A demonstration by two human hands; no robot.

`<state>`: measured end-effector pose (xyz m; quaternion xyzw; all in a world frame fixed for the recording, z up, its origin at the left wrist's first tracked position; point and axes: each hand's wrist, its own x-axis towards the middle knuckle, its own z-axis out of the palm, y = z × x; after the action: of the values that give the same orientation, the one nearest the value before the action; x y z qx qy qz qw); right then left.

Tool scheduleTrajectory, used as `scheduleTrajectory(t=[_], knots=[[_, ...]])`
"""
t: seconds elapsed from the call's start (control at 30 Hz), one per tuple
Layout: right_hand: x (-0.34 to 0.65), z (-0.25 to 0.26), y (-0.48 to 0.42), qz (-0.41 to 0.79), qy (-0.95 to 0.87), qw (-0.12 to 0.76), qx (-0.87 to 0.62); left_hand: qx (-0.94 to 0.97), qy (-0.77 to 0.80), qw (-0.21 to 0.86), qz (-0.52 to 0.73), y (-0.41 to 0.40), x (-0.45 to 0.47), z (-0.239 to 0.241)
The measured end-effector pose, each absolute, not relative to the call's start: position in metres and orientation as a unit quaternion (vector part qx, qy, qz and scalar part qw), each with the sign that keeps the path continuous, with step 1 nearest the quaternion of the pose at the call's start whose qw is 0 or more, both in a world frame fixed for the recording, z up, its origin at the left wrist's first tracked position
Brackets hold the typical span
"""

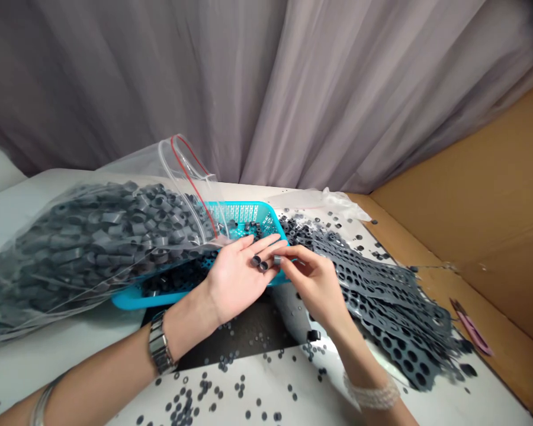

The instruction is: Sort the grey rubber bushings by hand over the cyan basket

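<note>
My left hand (240,275) lies palm up with its fingers stretched out. Two small dark grey rings (259,263) rest loose on its fingers. Beside them, the thumb and fingertips of my right hand (311,275) pinch another grey ring (277,260). Both hands are over the near right corner of a turquoise plastic basket (266,208), which holds more dark pieces. To the left, a clear zip bag (128,163) with a red seal line lies partly over the basket, filled with many grey rings (111,236).
Dark perforated sheets (382,284) lie stacked at the right. Small dark discs (186,408) are scattered over the white table (128,378). A pink-handled cutter (473,331) lies by a cardboard panel (484,177). Crumpled clear plastic (333,201) and a grey curtain (231,89) are behind.
</note>
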<state>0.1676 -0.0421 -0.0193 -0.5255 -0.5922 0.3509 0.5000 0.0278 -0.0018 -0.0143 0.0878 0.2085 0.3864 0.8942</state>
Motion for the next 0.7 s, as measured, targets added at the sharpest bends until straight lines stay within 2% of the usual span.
scheduleTrajectory(t=[0.1,0.2,0.4,0.53,0.7], knots=[[0.172,-0.019,-0.040,0.511,-0.476,0.546,-0.463,0.086,0.202,0.898,0.382,-0.002,0.027,-0.015],[0.177,-0.019,-0.037,0.619,-0.376,0.556,-0.407,0.085,0.193,0.899,0.383,-0.002,0.027,-0.014],[0.186,-0.019,-0.034,0.672,-0.250,0.586,-0.379,0.077,0.204,0.897,0.384,-0.001,0.028,-0.014],[0.181,-0.011,-0.040,0.615,-0.313,0.582,-0.430,0.088,0.211,0.890,0.395,-0.002,0.031,-0.015],[0.156,-0.015,-0.048,0.332,-0.594,0.453,-0.576,0.126,0.222,0.889,0.380,-0.002,0.032,-0.016]])
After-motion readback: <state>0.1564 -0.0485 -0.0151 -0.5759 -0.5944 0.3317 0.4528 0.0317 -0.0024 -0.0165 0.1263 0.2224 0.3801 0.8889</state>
